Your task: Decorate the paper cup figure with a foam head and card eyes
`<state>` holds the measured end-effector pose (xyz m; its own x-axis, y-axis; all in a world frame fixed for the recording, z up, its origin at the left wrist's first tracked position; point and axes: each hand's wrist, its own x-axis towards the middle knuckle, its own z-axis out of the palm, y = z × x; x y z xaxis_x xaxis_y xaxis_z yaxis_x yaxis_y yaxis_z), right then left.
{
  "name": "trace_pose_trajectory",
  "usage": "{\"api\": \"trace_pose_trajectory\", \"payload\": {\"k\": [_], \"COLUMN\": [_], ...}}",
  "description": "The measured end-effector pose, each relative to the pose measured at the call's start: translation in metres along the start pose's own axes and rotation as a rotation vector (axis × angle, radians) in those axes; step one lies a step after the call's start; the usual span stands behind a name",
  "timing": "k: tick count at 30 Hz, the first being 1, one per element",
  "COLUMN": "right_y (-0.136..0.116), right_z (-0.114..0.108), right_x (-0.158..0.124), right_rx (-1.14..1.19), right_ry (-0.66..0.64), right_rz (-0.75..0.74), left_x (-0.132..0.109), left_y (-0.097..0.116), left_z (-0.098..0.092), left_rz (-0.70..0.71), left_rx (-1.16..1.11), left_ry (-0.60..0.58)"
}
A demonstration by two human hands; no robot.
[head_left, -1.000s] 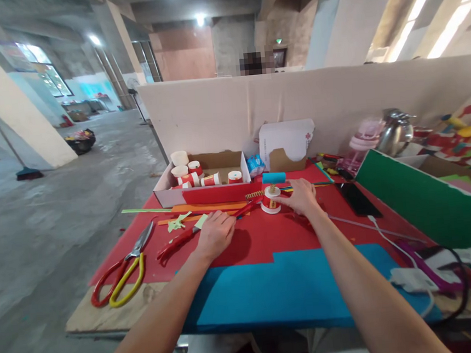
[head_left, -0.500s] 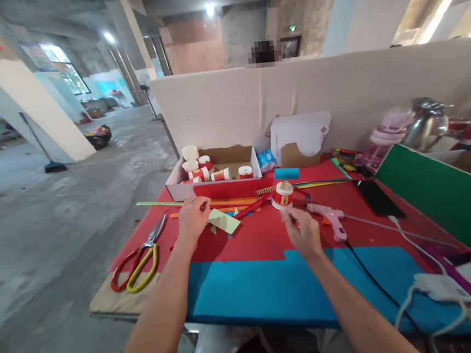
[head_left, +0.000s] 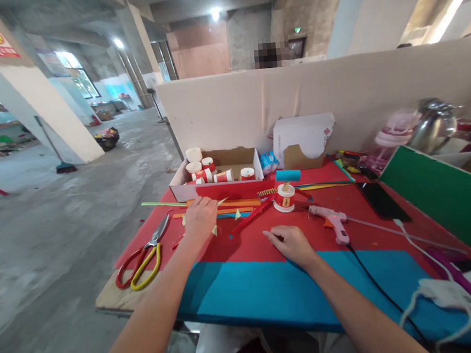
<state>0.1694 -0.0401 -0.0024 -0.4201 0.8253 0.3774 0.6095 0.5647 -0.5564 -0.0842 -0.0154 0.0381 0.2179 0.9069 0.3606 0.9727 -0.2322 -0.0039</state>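
Observation:
My left hand [head_left: 201, 219] is closed on a piece of pale green paper [head_left: 222, 202], seen nearly edge-on past its fingers. Orange paper strips [head_left: 238, 203] lie by that hand. To the right, my right hand [head_left: 290, 243] hovers low over the red sheet, thumb and fingers loosely apart, with nothing visible in it. Beyond it stands a red and white paper cup [head_left: 284, 198] turned upside down, topped by a blue paper roll [head_left: 287, 176]. A gold coil [head_left: 267, 192] and a red strip [head_left: 254, 215] are beside the cup.
Scissors [head_left: 150, 255] lie at the left edge of the table. A pink glue gun [head_left: 330, 221] with a cord rests to the right, near a phone [head_left: 384, 202]. At the back, a cardboard box [head_left: 216, 191] holds several cups. A green board [head_left: 439, 202] stands at the right.
My right hand has drawn back from the cup toward me. My left hand has moved slightly right, and the pale green paper has turned from flat to nearly edge-on.

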Motion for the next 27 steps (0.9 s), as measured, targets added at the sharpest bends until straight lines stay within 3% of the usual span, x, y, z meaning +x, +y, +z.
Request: {"api": "trace_pose_trajectory", "payload": {"k": [3, 6, 10, 16, 22, 27], "right_y": [0.002, 0.003, 0.003, 0.005, 0.005, 0.005], "right_z": [0.0, 0.0, -0.001, -0.001, 0.0, -0.001], "right_x": [0.0, 0.0, 0.0, 0.001, 0.003, 0.003], "right_rx": [0.014, 0.013, 0.004, -0.017, -0.014, -0.018], "right_ry": [0.005, 0.005, -0.008, -0.027, -0.065, -0.058], "right_rz": [0.018, 0.029, 0.036, 0.068, 0.066, 0.071], "left_x": [0.009, 0.015, 0.021, 0.018, 0.028, 0.032], "left_y": [0.003, 0.014, 0.036, 0.068, 0.061, 0.049], "left_z": [-0.01, -0.01, 0.001, 0.021, 0.027, 0.033], "left_rz": [-0.039, 0.014, 0.134, 0.219, 0.161, 0.163], "left_rx": [0.156, 0.164, 0.006, -0.025, -0.004, -0.026], "left_ry": [0.047, -0.094, -0.228, -0.306, -0.214, -0.211]}}
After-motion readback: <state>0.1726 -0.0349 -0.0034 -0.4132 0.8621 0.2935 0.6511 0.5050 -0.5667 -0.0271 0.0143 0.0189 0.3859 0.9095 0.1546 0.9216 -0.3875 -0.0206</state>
